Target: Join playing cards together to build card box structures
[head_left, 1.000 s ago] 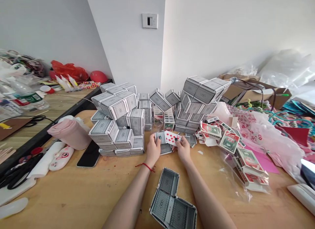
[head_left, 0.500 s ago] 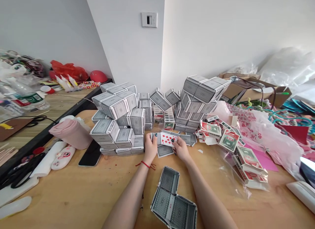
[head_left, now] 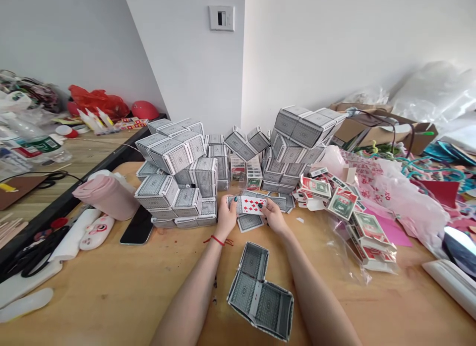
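My left hand [head_left: 226,218] pinches the left end of the playing cards, where a patterned grey back shows beneath its thumb. On the right side, my right hand [head_left: 275,217] grips a face-up red diamond playing card [head_left: 253,205] that overlaps the grey-backed one. Below both hands lies another face-down card [head_left: 248,223] on the table. Between my forearms rests an L-shaped piece [head_left: 256,292] folded from grey-backed cards, with hollow sides facing up. How many cards are held I cannot tell.
Stacked card blocks rise at the left [head_left: 174,187] and right [head_left: 293,147]. Opened card boxes [head_left: 342,203] and a plastic bag [head_left: 405,202] lie on the right. A phone [head_left: 137,228], a pink roll [head_left: 107,195] and black scissors [head_left: 33,252] sit at left.
The camera view has shifted slightly, so the scene sits a little higher and further left. Both hands still hold the cards in nearly the same place.
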`<state>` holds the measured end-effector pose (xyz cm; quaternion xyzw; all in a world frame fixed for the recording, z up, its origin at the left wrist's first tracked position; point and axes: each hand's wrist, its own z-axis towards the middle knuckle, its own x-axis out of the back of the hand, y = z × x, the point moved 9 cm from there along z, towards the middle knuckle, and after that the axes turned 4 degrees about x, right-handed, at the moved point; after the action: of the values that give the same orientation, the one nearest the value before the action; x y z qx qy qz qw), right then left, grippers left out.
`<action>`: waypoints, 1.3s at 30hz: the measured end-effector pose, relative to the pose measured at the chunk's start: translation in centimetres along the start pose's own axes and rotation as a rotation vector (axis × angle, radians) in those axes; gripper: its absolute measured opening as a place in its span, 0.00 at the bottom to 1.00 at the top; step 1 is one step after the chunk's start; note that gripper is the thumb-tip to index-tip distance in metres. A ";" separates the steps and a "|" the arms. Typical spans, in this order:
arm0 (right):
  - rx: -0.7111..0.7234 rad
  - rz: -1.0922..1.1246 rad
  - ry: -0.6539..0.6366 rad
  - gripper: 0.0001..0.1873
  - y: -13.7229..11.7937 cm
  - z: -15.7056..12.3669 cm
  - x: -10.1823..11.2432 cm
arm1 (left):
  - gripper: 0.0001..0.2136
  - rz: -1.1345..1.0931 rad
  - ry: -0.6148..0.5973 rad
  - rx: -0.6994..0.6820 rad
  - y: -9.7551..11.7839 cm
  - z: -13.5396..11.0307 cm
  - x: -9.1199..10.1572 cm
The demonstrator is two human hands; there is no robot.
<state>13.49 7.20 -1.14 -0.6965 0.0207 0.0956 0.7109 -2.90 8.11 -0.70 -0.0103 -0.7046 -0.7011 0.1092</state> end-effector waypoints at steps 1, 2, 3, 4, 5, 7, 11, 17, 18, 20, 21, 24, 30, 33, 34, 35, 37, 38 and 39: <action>0.009 0.006 -0.005 0.13 -0.1 0.0 0.0 | 0.11 -0.016 -0.012 0.014 0.0 0.0 -0.1; 0.012 0.012 -0.010 0.13 -0.2 0.0 0.0 | 0.11 -0.029 -0.024 0.027 0.0 0.0 -0.2; 0.010 0.016 -0.015 0.13 -0.1 0.0 0.0 | 0.11 -0.039 -0.036 0.040 -0.1 -0.1 -0.2; 0.003 0.019 -0.019 0.13 0.0 0.0 0.1 | 0.11 -0.045 -0.047 0.051 -0.1 -0.1 -0.3; -0.007 0.022 -0.023 0.13 0.1 0.0 0.2 | 0.11 -0.049 -0.055 0.059 -0.2 0.0 -0.3; -0.021 0.027 -0.027 0.14 0.3 0.0 0.3 | 0.10 -0.052 -0.069 0.065 -0.2 0.0 -0.4; -0.004 0.027 -0.031 0.14 0.3 0.0 0.5 | 0.10 -0.070 -0.093 0.068 -0.2 0.0 -0.5; -0.007 0.029 -0.044 0.15 0.2 0.0 0.5 | 0.10 -0.078 -0.161 0.130 -0.3 -0.2 -1.2; -0.012 0.023 -0.049 0.15 0.3 0.0 0.6 | 0.10 -0.074 -0.179 0.138 -0.3 -0.3 -1.3; -0.019 0.013 -0.056 0.15 0.4 -0.1 0.6 | 0.10 -0.069 -0.211 0.145 -0.4 -0.4 -1.5; -0.019 0.012 -0.060 0.15 0.4 -0.1 0.6 | 0.10 -0.071 -0.220 0.145 -0.4 -0.4 -1.5; -0.012 0.018 -0.071 0.14 0.5 -0.1 0.4 | 0.10 -0.100 -0.234 0.126 -0.4 -0.3 -1.6; 0.017 -0.044 -0.058 0.13 0.6 0.1 -0.3 | 0.13 -0.246 -0.318 0.090 -0.1 -0.6 -2.9; 0.049 -0.070 -0.048 0.13 0.5 0.3 -0.5 | 0.16 -0.327 -0.381 0.105 0.0 -1.0 -3.8; 0.058 -0.071 -0.050 0.13 0.5 0.3 -0.6 | 0.16 -0.346 -0.395 0.110 0.0 -1.1 -4.0; 0.067 -0.070 -0.051 0.13 0.4 0.3 -0.7 | 0.17 -0.360 -0.405 0.114 0.0 -1.2 -4.1; 0.080 -0.067 -0.050 0.13 0.3 0.3 -0.8 | 0.16 -0.367 -0.415 0.118 0.1 -1.3 -4.3; 0.082 -0.069 -0.051 0.13 0.2 0.2 -0.9 | 0.14 -0.358 -0.420 0.122 0.1 -1.4 -4.4; 0.080 -0.077 -0.050 0.13 0.2 0.1 -1.0 | 0.13 -0.344 -0.423 0.127 0.0 -1.4 -4.5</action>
<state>12.50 7.23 -1.18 -0.6653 -0.0200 0.0849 0.7414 1.67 7.39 -1.43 -0.0297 -0.7457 -0.6460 -0.1607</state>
